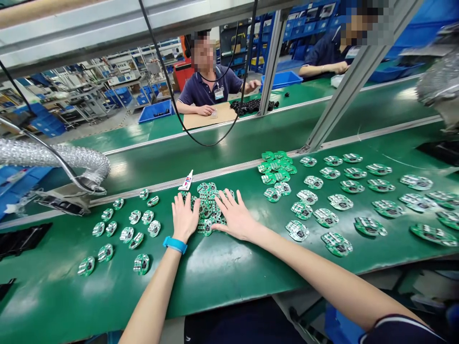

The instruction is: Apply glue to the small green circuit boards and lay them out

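Left hand (184, 217): open, its fingers (178, 204) spread and lying flat against the near side of the pile, holding nothing.
Right hand (234, 215): open, fingertips (224, 199) resting on the pile's right side, with no grip on anything.
Pile of circuit boards (207, 209): heaped between the hands, directly under and beyond the fingers.
Loose boards (337, 243): set out singly in groups to both sides of the fingers.
Glue tube (186, 181): lying just beyond the fingers, at the far edge of the pile.
Risk: pressing down could make the stacked boards slide apart, and their edges or components could snag one another. A careless sweep could knock the glue tube or push boards into the neat groups.
Materials: green boards with dark components and silvery metal patches, on a smooth, glossy green surface (53, 291).
Shapes: the boards are small, rounded and irregular in outline; the pile is a low, uneven mound.
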{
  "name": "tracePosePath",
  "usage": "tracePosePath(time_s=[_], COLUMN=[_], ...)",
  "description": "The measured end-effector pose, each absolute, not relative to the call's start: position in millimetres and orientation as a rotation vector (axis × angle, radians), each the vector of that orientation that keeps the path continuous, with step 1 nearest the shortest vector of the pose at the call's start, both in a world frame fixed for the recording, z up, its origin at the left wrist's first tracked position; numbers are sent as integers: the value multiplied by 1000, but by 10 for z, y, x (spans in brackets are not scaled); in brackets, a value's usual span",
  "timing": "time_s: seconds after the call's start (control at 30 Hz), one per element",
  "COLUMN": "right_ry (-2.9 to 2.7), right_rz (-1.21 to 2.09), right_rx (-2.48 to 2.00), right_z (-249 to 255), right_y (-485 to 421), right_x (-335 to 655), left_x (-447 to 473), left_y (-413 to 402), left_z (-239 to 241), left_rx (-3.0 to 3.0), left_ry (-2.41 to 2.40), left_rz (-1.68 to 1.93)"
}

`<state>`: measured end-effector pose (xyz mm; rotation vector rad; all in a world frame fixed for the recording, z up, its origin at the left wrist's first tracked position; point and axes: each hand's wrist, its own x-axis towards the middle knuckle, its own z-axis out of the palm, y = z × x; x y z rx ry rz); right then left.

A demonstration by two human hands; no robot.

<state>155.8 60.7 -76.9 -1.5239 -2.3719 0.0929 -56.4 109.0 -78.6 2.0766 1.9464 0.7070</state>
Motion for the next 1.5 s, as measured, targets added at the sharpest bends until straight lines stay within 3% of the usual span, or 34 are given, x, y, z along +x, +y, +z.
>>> tracePosePath(time_s=[0.47,0.7,0.87,1.37,1.5], right_ry=[-2444,-1837,-1614,-1549,-1518], right_rz=[179,-88,141,9,-176], right_rx=[-1496,-2186,-2585,-2420,-2116], right_z=[-639,-221,-267,-165,6], right_y=[899,1474,1710,1720,1637], right_x=[1779,2726,3085,3183,3149], left_x=[-249,-511,-665,-675,-655], left_y=[1029,910,770,697,643], left_z=[-898,-854,-867,-851,-804], left_rx=[2147,2076,1987,1947,1940], left_ry=[1809,1727,1738,1699,1665], left_rz=[768,1085,1242,1415,1503])
